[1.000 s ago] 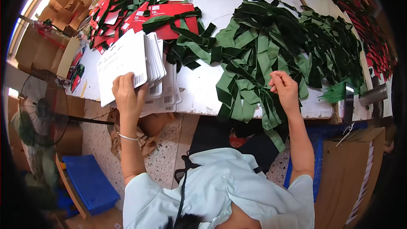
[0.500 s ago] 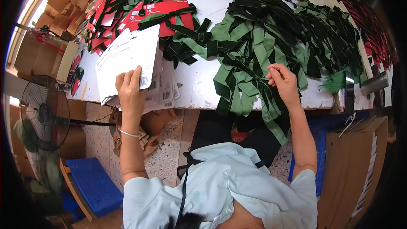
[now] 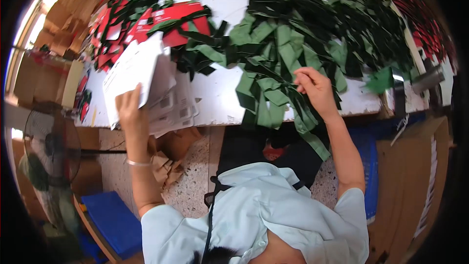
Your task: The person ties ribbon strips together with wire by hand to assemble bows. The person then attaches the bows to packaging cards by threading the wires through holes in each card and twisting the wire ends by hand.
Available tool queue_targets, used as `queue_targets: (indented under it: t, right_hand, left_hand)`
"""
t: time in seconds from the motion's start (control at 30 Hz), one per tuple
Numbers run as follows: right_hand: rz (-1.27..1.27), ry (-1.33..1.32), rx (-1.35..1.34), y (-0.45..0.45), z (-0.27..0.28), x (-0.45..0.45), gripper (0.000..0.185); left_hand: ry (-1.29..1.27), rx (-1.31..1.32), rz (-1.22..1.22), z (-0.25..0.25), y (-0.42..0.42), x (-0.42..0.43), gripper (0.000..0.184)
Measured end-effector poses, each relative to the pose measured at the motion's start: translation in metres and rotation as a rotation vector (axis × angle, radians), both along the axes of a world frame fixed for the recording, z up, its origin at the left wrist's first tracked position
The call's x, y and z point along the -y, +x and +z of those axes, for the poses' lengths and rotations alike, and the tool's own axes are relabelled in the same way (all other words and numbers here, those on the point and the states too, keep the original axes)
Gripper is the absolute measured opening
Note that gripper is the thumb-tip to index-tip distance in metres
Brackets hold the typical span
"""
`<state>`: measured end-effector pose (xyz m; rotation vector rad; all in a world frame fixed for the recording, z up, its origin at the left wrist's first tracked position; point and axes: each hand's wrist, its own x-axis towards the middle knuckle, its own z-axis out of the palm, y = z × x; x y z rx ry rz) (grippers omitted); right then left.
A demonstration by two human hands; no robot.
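Left hand (image 3: 131, 105): closed on the near edge of a fanned stack of white cards (image 3: 137, 66), fingers across the top face. Stack tilted, its near-left corner at the front edge of the desk (image 3: 215, 100). Printed text on the top face, too blurred to read. Thumb not clearly visible. Bracelet (image 3: 139, 163) on the left wrist.

Right hand (image 3: 315, 88): fingers curled, tips drawn narrow near the thumb, above the front part of the green velvet ribbons (image 3: 288, 39). Cannot tell whether a ribbon is pinched between the tips.

Green velvet ribbons: large loose heap, centre to right of the desk, dark green and lighter green faces both showing. Several tails hang over the front edge, one well below it.

Lower white cards (image 3: 171, 105): spread just right of the held stack, overlapping, barcodes visible, lying by the front edge.

Red cards (image 3: 183, 27): beyond the white cards, with dark green bows across and among them; the nearest bow's tails reach toward the ribbon heap.

Right end of the desk: green bristly bundle (image 3: 379, 81), with a metal cylinder (image 3: 428, 79) lying near it. Farther back, red and green strips (image 3: 425, 29) in a long pile.

Off the desk: fan (image 3: 51, 139) at left, blue crate (image 3: 113, 222) below it, crumpled brown paper (image 3: 168, 166) on the speckled floor (image 3: 193, 190), cardboard box (image 3: 403, 181) at right.
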<state>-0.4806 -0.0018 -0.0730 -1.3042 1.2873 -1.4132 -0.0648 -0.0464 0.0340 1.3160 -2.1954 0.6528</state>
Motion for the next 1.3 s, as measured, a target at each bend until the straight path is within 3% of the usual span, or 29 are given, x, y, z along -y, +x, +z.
queue_targets:
  t: [0.1,0.13,0.17,0.23,0.43,0.5,0.6,0.63,0.67,0.7,0.77,0.83,0.9,1.3]
  right_hand:
    - [-0.004,-0.050,-0.020,-0.001,0.003,0.002,0.016]
    - [0.004,-0.042,-0.013,-0.002,0.004,0.003,0.016]
    - [0.004,-0.029,0.006,-0.002,0.002,0.004,0.016]
    - [0.015,-0.038,0.014,-0.001,0.001,0.006,0.016]
    - [0.009,-0.016,-0.061,0.001,0.003,0.006,0.014]
    - [0.002,-0.036,-0.042,-0.004,0.001,0.005,0.015]
    - [-0.001,0.003,0.027,-0.001,-0.001,0.008,0.018]
    - [-0.021,-0.061,-0.014,0.000,-0.004,0.011,0.017]
    - [-0.061,-0.196,-0.151,-0.001,-0.008,0.015,0.016]
    - [-0.048,-0.274,-0.183,-0.003,-0.008,0.016,0.017]
    - [-0.002,-0.138,-0.043,-0.003,-0.001,0.011,0.017]
    - [-0.010,-0.172,-0.040,-0.004,-0.007,0.011,0.017]
    - [0.011,-0.137,-0.048,-0.004,-0.005,0.010,0.018]
    - [-0.010,-0.158,-0.105,0.006,-0.005,0.006,0.020]
  left_hand:
    - [-0.138,-0.266,-0.010,0.035,-0.036,-0.040,0.024]
    - [-0.332,-0.236,-0.016,0.036,-0.038,-0.048,0.018]
    - [-0.238,-0.513,-0.156,0.038,-0.051,-0.059,0.019]
    - [-0.269,-0.764,-0.246,0.036,-0.085,-0.063,0.019]
    - [-0.477,-0.224,-0.281,0.056,-0.058,-0.033,0.015]
    - [-0.484,-0.055,-0.157,0.058,-0.040,-0.025,0.014]
    - [-0.145,0.003,-0.112,0.020,0.004,0.016,0.022]
    - [0.035,-0.010,-0.194,-0.006,0.037,0.036,0.027]
    - [0.278,-0.039,-0.059,-0.020,0.037,0.037,0.034]
    - [0.033,0.133,-0.171,-0.037,0.050,0.048,0.036]
    - [0.167,0.025,0.085,-0.034,0.044,0.036,0.034]
    - [0.027,0.205,-0.107,-0.035,0.051,0.041,0.054]
    - [0.123,0.061,-0.076,-0.025,0.035,0.025,0.045]
    - [0.392,-0.085,-0.039,-0.009,0.048,0.025,0.043]
